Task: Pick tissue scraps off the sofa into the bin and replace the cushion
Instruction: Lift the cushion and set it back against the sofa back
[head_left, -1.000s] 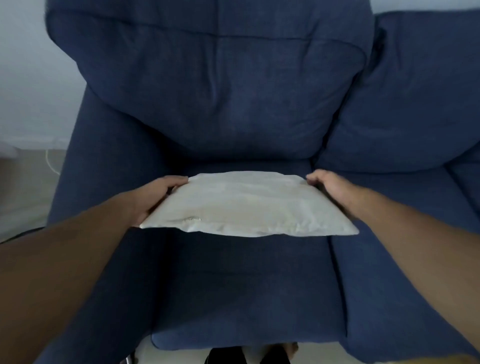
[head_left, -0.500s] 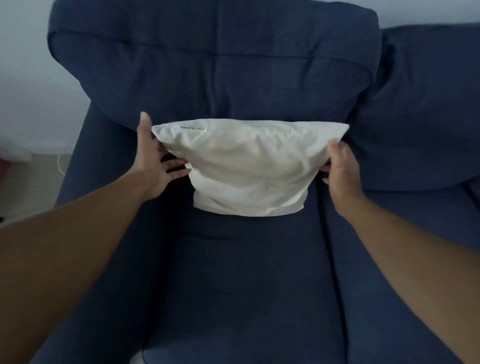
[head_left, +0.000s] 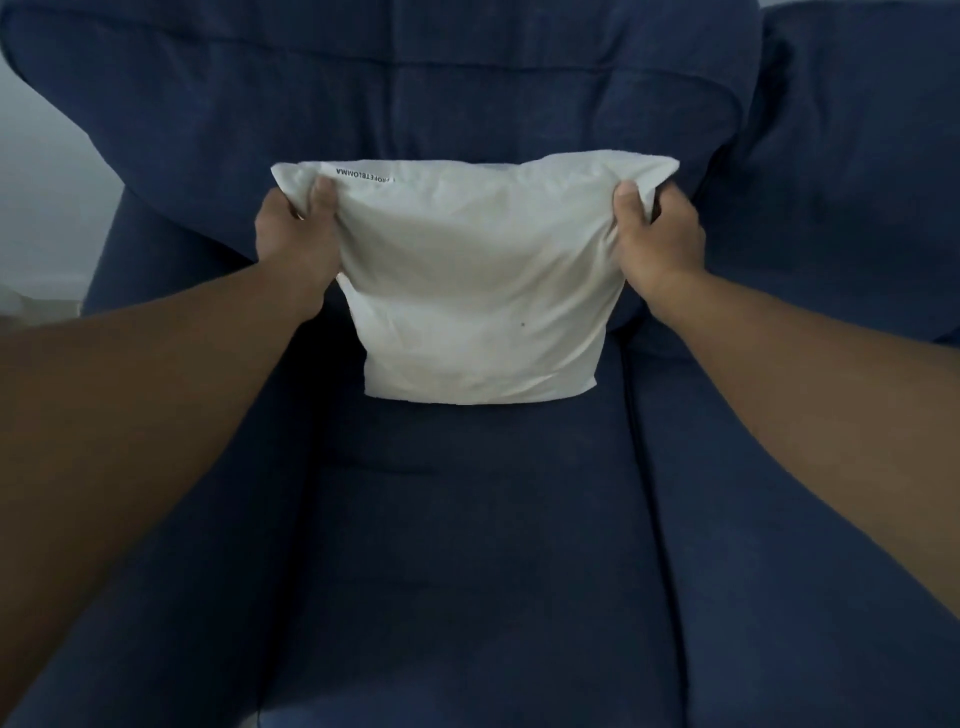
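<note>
White cushion (head_left: 475, 291) upright on sofa (head_left: 467, 545), left hand (head_left: 296, 234), right hand (head_left: 657, 236) gripping its upper corners

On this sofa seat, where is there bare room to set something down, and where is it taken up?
Free: the seat cushion in front of the white cushion, between both forearms, and the neighbouring seat right of the seam. Crowded: the back of the seat, where the left hand and right hand grip the cushion's top corners against the backrest.

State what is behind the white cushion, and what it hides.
Behind the cushion rises the sofa's blue back cushion; below it lies the seat. Left hand and right hand grip its top corners. The patch directly behind it is covered.
</note>
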